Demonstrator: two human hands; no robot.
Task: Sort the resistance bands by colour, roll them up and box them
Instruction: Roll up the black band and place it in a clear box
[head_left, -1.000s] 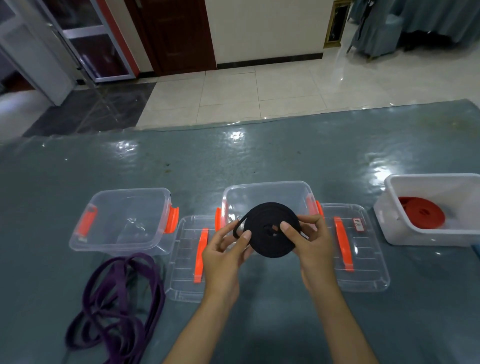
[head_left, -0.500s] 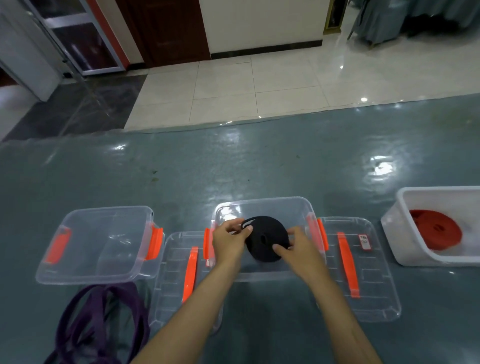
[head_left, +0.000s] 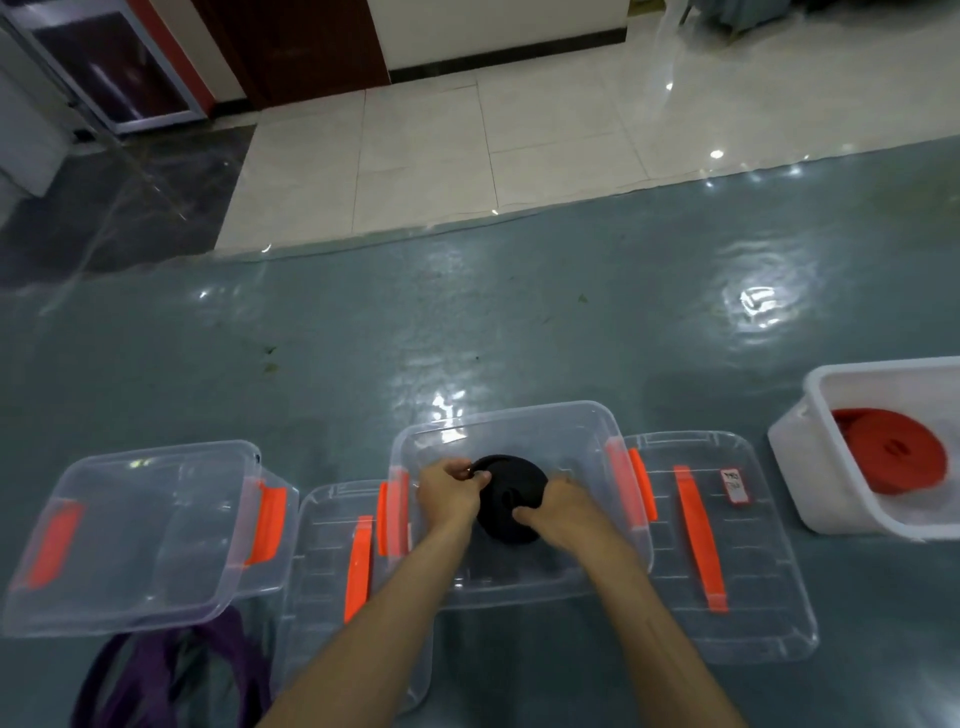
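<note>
Both of your hands are down inside the middle clear box (head_left: 519, 415), holding the rolled black band (head_left: 511, 499) within its walls; whether the roll touches the box floor cannot be told. Your left hand (head_left: 447, 493) pinches the roll's upper left edge, fingers curled onto it. Your right hand (head_left: 561, 512) grips the roll's lower right side, thumb on its face and fingers wrapped around the rim.

This box has orange latches on its 2 short sides. A clear lid (head_left: 727, 571) with an orange strip lies flat just to its right, and a second clear lid (head_left: 332, 571) lies just to its left, partly under your left forearm.

Further left stands another clear box (head_left: 130, 525) with orange latches; nothing shows inside it. In front of that box, at the bottom left edge of the view, the purple band (head_left: 171, 675) lies loose and unrolled on the blue-grey mat (head_left: 363, 338).

At the far right, the white box (head_left: 810, 483) holds 1 rolled red band (head_left: 893, 452), leaning against the box's inner wall.
</note>
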